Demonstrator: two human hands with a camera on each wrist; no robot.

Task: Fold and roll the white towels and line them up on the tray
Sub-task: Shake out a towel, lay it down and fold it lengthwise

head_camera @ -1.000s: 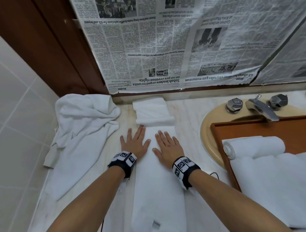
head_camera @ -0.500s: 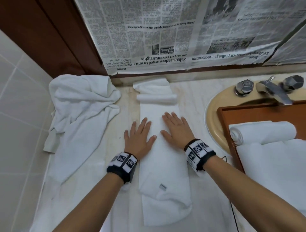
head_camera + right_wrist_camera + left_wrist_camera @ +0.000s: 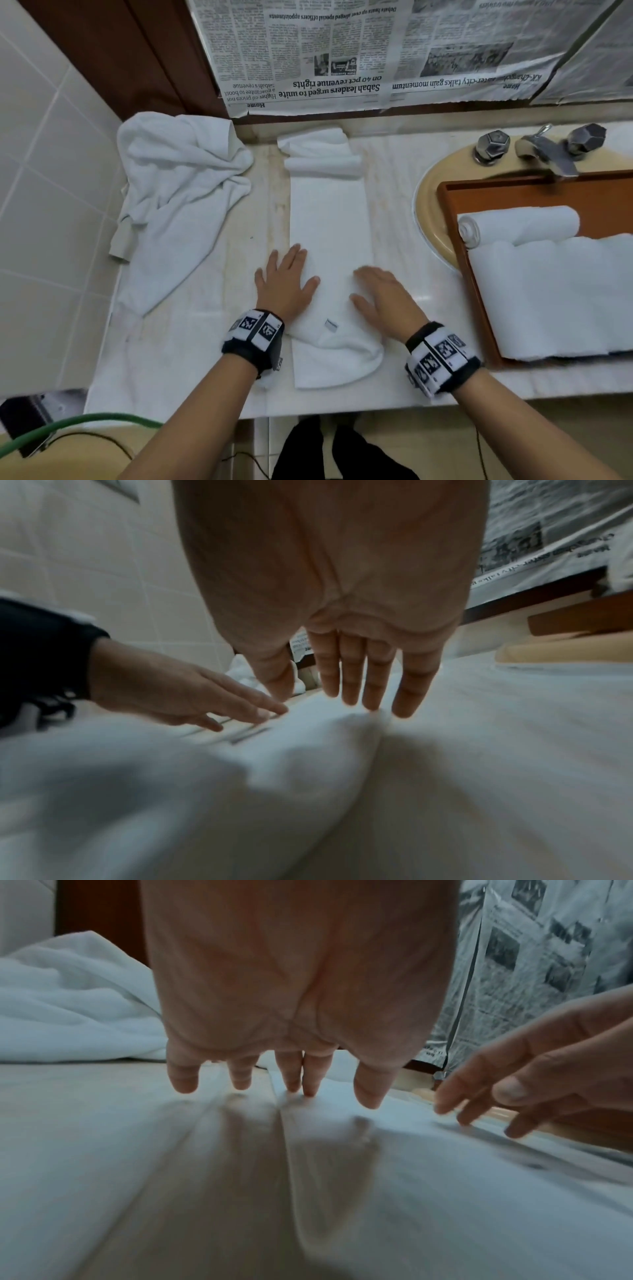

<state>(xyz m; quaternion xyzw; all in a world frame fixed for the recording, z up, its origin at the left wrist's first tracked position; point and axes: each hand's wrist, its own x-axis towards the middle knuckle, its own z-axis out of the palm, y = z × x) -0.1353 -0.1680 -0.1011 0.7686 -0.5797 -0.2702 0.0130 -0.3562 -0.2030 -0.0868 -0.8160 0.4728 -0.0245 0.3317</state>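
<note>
Marble vanity counter (image 3: 394, 212), folded towel strip (image 3: 329, 212) laid lengthwise.
L hand (image 3: 286, 282) & R hand (image 3: 383, 298) flat on strip, fingers straight, gripping nothing; rolled towel (image 3: 520, 224) on wooden tray (image 3: 448, 202).

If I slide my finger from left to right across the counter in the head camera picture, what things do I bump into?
Crumpled towel → left hand → folded towel strip → right hand → sink → wooden tray with a rolled towel.
</note>
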